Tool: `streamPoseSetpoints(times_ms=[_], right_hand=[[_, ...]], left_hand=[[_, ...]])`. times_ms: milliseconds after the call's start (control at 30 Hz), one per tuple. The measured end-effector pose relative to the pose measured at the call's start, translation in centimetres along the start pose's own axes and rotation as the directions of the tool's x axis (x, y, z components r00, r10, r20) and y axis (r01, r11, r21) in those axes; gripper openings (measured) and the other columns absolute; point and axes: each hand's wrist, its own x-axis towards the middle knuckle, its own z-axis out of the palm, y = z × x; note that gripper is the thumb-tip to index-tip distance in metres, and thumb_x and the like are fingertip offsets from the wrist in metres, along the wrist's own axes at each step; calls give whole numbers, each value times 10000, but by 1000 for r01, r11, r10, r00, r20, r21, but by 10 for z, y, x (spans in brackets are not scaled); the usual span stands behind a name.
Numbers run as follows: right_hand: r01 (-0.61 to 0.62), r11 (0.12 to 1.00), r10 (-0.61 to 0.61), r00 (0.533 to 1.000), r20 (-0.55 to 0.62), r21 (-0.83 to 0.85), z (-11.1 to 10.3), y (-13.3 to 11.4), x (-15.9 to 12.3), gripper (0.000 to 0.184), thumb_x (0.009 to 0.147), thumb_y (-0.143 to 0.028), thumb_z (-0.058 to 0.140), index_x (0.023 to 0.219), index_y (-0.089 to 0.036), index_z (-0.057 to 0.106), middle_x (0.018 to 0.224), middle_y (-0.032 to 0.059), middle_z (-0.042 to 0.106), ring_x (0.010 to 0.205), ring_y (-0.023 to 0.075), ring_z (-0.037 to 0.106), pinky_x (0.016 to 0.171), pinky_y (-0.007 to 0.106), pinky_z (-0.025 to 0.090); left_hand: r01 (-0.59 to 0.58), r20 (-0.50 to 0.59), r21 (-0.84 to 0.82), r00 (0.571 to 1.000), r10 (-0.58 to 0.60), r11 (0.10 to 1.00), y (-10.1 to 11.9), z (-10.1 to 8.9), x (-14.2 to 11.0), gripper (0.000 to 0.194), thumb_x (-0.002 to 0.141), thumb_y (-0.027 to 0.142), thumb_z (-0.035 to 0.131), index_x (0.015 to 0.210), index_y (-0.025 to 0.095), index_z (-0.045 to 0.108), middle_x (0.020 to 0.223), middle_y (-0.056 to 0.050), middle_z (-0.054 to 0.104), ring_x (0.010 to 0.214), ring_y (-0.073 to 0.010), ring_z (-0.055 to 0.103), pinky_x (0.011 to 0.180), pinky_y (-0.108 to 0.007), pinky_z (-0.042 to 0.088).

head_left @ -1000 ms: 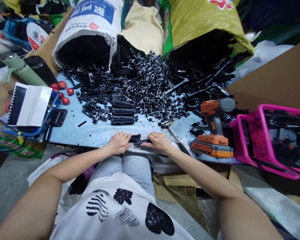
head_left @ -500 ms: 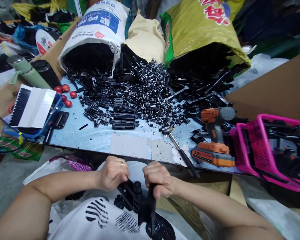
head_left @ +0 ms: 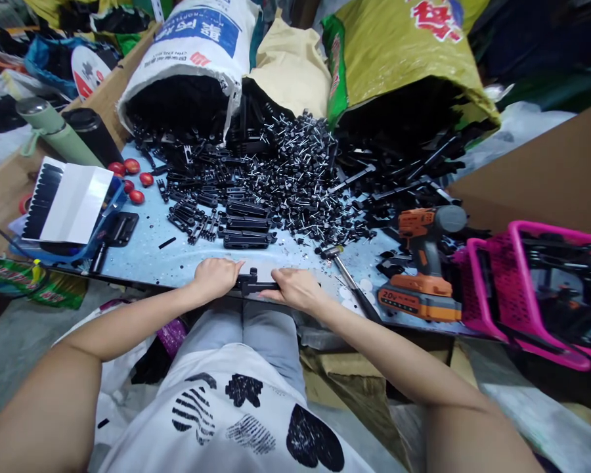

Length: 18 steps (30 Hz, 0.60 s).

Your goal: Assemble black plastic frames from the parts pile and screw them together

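Note:
Between my hands, at the front edge of the table, is a black plastic part (head_left: pixel 250 282) with a short upright knob. My left hand (head_left: pixel 218 276) is closed on its left end, and my right hand (head_left: pixel 295 288) grips its right end with the thumb stretched along the near side. My fingers cover both ends, so its full shape is hidden. Just beyond lie several long black plastic pieces (head_left: pixel 249 226) in a stack. A hammer (head_left: pixel 349 279) with a black handle rests to the right of my right hand.
An orange cordless drill (head_left: pixel 421 263) stands right of the hammer, beside a pink basket (head_left: pixel 515 289). A heap of black pins with metal shafts (head_left: pixel 300 177) spreads below a white sack (head_left: pixel 187 59) and a yellow sack (head_left: pixel 404 59). Red fruits (head_left: pixel 136 196) and a blue tray (head_left: pixel 86 253) are left.
Both hands have moved forward, away from my body, to the table edge with the black part. The part was tilted in front of my shirt and now lies level across.

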Motion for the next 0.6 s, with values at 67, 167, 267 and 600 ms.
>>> streamPoseSetpoints(times_ms=[67, 167, 267, 600], right_hand=[[31, 998, -38, 993, -114, -62, -1, -7, 6, 645, 808, -691, 419, 1070, -117, 554, 963, 147, 617, 867, 242, 560, 683, 296, 338], [175, 975, -199, 960, -194, -134, -2, -9, 14, 515, 822, -539, 528, 1071, -89, 546, 979, 157, 592, 902, 262, 512, 742, 336, 320], [262, 957, -284, 936, -208, -129, 0, -4, 19, 447, 800, -467, 572, 1023, -80, 558, 930, 138, 587, 860, 252, 491, 741, 341, 304], [177, 984, -180, 953, -243, -35, 12, 16, 2, 650, 807, -723, 370, 868, -120, 606, 752, 97, 612, 701, 184, 526, 634, 276, 284]], left_hand=[[11, 6, 0, 1000, -11, 1000, 5, -1, 3, 652, 967, 453, 207, 806, 80, 717, 775, -174, 696, 689, -247, 670, 599, -308, 462], [-3, 36, -15, 999, 3, 1000, 9, -5, 6, 637, 968, 446, 219, 803, 94, 724, 794, -164, 701, 710, -256, 674, 614, -316, 467], [-36, 59, -32, 998, 37, 999, 9, -8, 8, 628, 968, 444, 230, 800, 104, 729, 791, -154, 703, 735, -242, 676, 647, -303, 468], [-173, -51, -57, 984, 170, 983, -2, 5, 5, 606, 957, 478, 257, 764, 109, 697, 756, -145, 690, 701, -227, 653, 596, -290, 441]])
